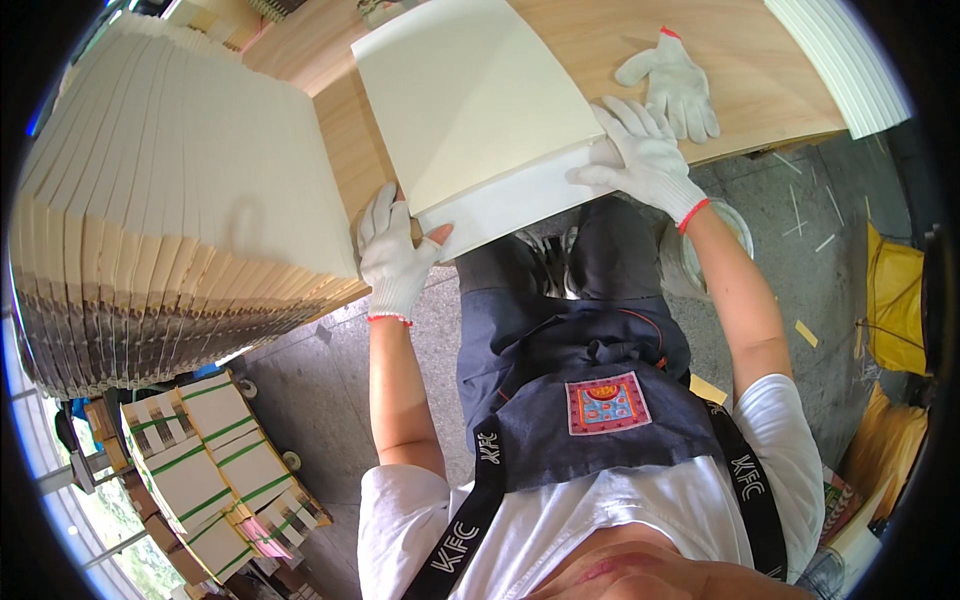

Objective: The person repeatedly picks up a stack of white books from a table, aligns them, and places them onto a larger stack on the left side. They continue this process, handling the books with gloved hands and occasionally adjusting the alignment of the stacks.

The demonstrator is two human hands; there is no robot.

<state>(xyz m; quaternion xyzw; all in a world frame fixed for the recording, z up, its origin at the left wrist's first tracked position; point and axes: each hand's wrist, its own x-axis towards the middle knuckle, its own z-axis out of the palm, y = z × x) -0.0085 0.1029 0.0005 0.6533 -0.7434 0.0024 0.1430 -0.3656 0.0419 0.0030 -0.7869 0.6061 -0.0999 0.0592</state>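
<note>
A large cream paper sheet [470,100] lies on the wooden table [740,70], folded over so a white flap shows along its near edge. My left hand [393,250], in a white knit glove with the thumb tip bare, grips the sheet's near left corner. My right hand [645,155], also gloved, presses the near right corner of the flap. A spare white glove [675,82] lies flat on the table just beyond my right hand.
A tall fanned stack of folded cream sheets [170,200] fills the table's left side. Another white stack [835,55] sits at the far right. Strapped bundles [215,450] rest on the floor at lower left. Yellow bags [895,300] stand at right.
</note>
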